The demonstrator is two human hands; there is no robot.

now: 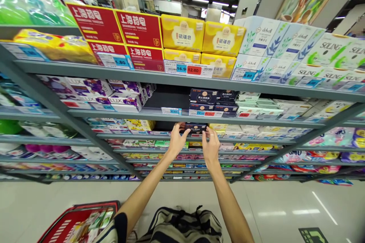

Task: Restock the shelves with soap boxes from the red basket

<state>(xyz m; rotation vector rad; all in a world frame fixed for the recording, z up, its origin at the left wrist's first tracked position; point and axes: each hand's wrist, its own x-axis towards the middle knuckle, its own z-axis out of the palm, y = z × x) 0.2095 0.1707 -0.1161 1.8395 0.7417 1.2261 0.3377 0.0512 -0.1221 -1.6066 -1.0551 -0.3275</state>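
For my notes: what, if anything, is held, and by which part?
Perhaps the navy soap box, by its ends: left hand at the left, right hand at the right; grip unclear.

The striped black-and-beige top has a dark cuff.

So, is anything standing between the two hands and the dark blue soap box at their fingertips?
Nothing visible does: the left hand is at the left end of the dark blue soap box, the right hand at its right end.
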